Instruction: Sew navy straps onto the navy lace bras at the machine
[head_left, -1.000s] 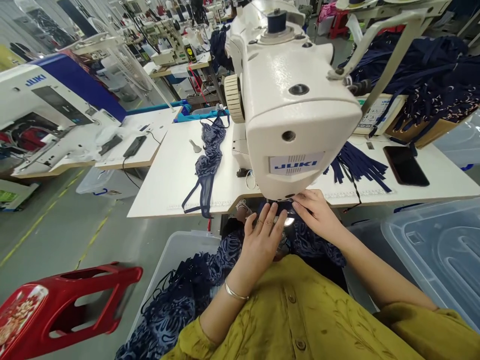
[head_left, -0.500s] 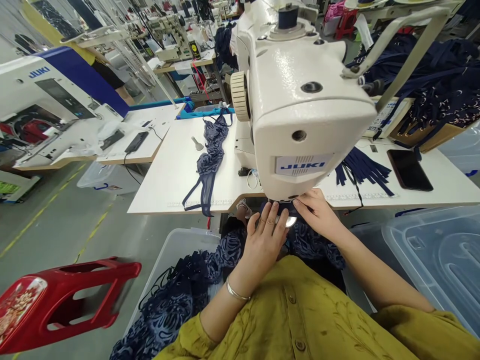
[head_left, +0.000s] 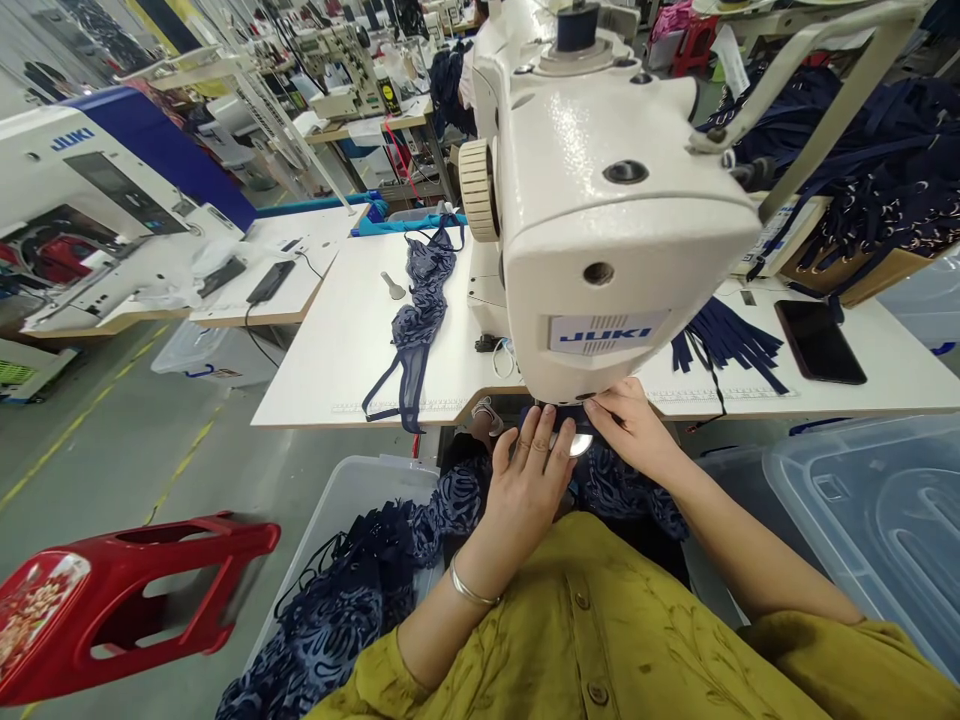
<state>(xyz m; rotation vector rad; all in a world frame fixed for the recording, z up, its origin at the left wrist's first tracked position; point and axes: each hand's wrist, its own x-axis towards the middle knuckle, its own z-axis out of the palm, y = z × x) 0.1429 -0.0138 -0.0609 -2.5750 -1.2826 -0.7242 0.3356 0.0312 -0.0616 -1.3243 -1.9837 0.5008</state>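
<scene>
Beneath the head of the white sewing machine [head_left: 622, 250], a navy piece of a patterned bra [head_left: 619, 490] lies at the needle area, which the machine head mostly hides. My left hand [head_left: 529, 465] rests flat on the navy cloth, fingers spread and fingertips close to the machine. At the right side of the same cloth, my right hand [head_left: 636, 432] pinches its edge between thumb and fingers; part of those fingers is behind the machine. The patterned cloth hangs down over my lap. A small bright light shows between the hands.
Another navy bra [head_left: 424, 305] lies on the white table [head_left: 322, 370] to the left. On the right are navy straps [head_left: 727, 340] and a phone [head_left: 820, 340]. A bin [head_left: 337, 490] of bras, a red stool [head_left: 142, 600] and a clear lidded box [head_left: 877, 500] flank me.
The view shifts slightly, and the machine sits a little farther right than a second ago. A person in yellow at upper left moves by. My hands stay almost in place on the cloth.
</scene>
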